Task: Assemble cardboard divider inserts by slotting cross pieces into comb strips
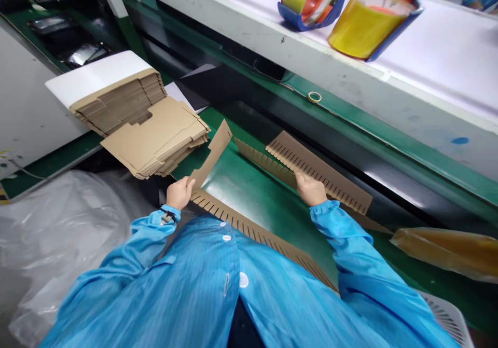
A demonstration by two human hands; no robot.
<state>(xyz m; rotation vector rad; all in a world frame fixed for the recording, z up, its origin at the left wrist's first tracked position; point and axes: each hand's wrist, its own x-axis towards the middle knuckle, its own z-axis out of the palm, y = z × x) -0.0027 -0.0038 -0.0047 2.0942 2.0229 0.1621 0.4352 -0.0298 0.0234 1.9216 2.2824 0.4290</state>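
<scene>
My left hand (179, 192) is closed on the lower end of a brown cardboard piece with a notched edge (215, 151), which tilts up and away. Close by that hand, a long slotted cardboard strip (252, 227) runs along the bench edge against my blue coat. My right hand (310, 188) has its fingers curled on the edge of another slotted cardboard strip (330, 174) at the far side. Partly behind that hand stands a further slotted strip (264, 164). Green bench surface (249, 197) shows between my hands.
Stacked flat cardboard sheets (159, 135) lie on the left beside an upright cardboard bundle (124, 101). Two tape dispensers (311, 0) stand on the raised white shelf (241, 5). A small tape roll (314, 97) rests below it. Clear plastic (66, 234) lies lower left.
</scene>
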